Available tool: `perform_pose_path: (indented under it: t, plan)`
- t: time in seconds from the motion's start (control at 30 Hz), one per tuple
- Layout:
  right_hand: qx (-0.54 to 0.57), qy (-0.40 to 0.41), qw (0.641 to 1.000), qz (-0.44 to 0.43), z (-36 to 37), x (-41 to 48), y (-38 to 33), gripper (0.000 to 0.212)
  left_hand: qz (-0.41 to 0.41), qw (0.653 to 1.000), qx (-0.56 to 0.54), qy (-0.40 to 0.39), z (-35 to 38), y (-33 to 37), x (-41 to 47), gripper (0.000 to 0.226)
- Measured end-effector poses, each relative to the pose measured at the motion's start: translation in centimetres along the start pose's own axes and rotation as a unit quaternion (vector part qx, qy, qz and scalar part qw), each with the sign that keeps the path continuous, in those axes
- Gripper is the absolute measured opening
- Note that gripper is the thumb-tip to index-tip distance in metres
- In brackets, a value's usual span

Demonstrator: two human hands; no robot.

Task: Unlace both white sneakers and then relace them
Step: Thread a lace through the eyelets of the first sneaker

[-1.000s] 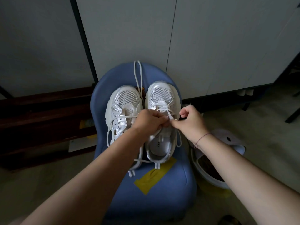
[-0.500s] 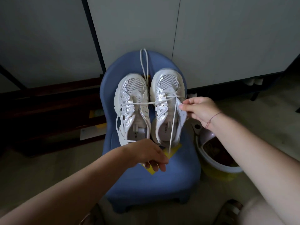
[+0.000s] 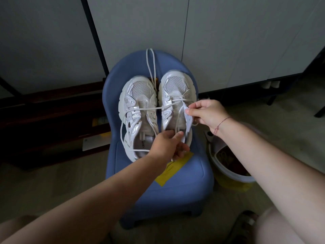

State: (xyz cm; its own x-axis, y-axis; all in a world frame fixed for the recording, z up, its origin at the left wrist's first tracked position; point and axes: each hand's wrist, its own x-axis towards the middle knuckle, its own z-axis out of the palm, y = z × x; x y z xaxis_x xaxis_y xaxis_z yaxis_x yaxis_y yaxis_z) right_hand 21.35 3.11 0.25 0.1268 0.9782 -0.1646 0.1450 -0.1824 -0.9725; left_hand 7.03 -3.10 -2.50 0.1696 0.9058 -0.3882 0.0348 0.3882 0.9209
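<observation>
**Thin lace pinched, right sneaker steadied on the blue chair**

The 2 white sneakers stand side by side on the seat of the blue chair [image 3: 193,184], with the toes toward the chair's back. The left sneaker [image 3: 139,90] seems to have no lace in its eyelets. A loose lace [image 3: 150,67] lies between the 2 toes and goes up over the chair's back.

The working lace [image 3: 151,108] is thin, soft and light. It will bend anywhere and can slip from the fingers, so I judge it is best to take it near the tip and pull along the eyelet, not sideways. The sneakers are light too and may slide on the smooth seat, so 1 hand should hold the upper near the eyelets.

The left hand [image 3: 167,147] is over the heel end of the right sneaker [image 3: 173,85], toward the chair's front. Its thumb and fingers are closed in a pinch on a strand that goes up to this sneaker's eyelets. Another part of the lace crosses over the left sneaker.

The right hand [image 3: 207,112] is at the seat's right edge. Its fingertips pinch a white flap [image 3: 186,117] on the right sneaker's side. I cannot tell if this is the tongue or the eyelet edge.

A piece of yellow tape [image 3: 168,175] is on the seat's front part, and a bin [image 3: 233,176] stands just beside the chair.
</observation>
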Motion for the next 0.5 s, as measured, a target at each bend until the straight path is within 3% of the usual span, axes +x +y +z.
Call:
perform_pose_path:
  t: [0.23, 0.37, 0.5]
  plan:
    - [-0.005, -0.002, 1.000, -0.010, 0.1, 0.0, -0.1, 0.017, -0.056, 0.989, -0.132, 0.032, 0.5, 0.3, 0.9, 0.021]
    - [-0.013, 0.000, 1.000, -0.011, 0.0, 0.2, 0.1, 0.017, -0.051, 0.997, -0.050, -0.029, -0.2, -0.1, -0.2, 0.019]
    - [-0.001, -0.004, 1.000, -0.004, 0.0, 0.2, 0.2, 0.017, -0.103, 0.987, 0.046, -0.114, -1.8, -1.2, -1.7, 0.020]
